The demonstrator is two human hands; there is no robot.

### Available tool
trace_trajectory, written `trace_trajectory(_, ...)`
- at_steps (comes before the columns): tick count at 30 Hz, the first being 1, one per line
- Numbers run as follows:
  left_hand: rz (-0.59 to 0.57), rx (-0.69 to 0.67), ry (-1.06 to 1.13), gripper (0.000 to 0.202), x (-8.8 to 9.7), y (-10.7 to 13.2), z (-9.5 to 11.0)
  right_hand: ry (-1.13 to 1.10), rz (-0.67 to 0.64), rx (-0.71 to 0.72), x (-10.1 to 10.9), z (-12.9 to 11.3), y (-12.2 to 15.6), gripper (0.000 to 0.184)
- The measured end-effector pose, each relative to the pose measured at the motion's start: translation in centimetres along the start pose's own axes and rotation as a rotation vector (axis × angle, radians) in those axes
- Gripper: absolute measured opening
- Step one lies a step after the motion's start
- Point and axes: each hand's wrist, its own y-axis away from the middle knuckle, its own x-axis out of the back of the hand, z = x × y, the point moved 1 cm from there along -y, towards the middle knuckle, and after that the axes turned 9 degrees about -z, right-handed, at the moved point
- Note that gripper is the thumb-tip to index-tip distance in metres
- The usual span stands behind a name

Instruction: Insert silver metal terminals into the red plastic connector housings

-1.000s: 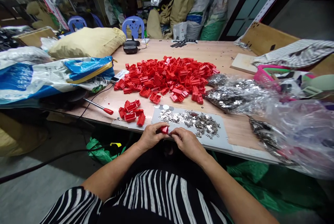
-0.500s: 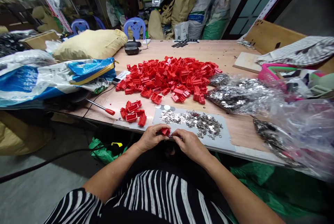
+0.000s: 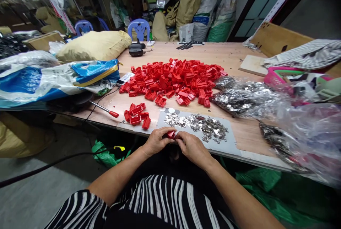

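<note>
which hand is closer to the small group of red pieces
Left. The left hand, gripping one red piece, is just right of the small group and nearer the body; the right hand is farther right.

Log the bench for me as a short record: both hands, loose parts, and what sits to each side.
Left hand: holding a red piece
Right hand: at that piece's end, grip hidden
Beyond: large red pile
Small red cluster: nearer, left
Grey mat: loose metal parts
Far left: blue-and-white sack
Far right: pink basket
</note>
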Motion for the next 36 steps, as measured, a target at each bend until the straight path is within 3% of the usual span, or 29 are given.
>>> trace_trajectory(2, 0.038, 0.025, 0.000, 0.031, 0.0, 0.1, 0.4, -0.032, 0.003, 0.056, -0.1, 0.3, 0.1, 0.018)
trace_trajectory(5, 0.194, 0.079, 0.106, 0.028, 0.1, 0.4, 1.1, -0.167, 0.101, 0.207, 0.0, 0.9, 0.4, 0.024)
trace_trajectory(9, 0.348, 0.175, 0.706, 0.028, 0.4, 0.5, 2.3, -0.351, 0.144, 0.234, 0.4, 1.3, 0.7, 0.023)
trace_trajectory(12, 0.314, 0.268, 1.140, 0.024, 0.3, 0.4, 3.0, -0.445, 0.076, 0.247, 0.8, 0.7, 0.8, 0.026)
trace_trajectory(14, 0.283, 0.325, 1.286, 0.021, 0.0, 0.5, 3.2, -0.473, 0.050, 0.273, 0.9, 0.2, 0.9, 0.034)
trace_trajectory(18, 0.257, 0.384, 1.409, 0.013, -0.6, 0.6, 3.2, -0.465, 0.006, 0.272, 0.8, -0.4, 0.8, 0.044)
trace_trajectory(27, 0.279, 0.495, 1.570, 0.022, -1.2, 0.6, 4.0, -0.416, 0.032, 0.252, 1.5, -0.1, 0.8, 0.040)
trace_trajectory(36, 0.292, 0.444, 1.577, 0.020, -1.8, 0.6, 4.0, -0.413, 0.157, 0.258, 1.0, 0.0, 0.3, 0.032)
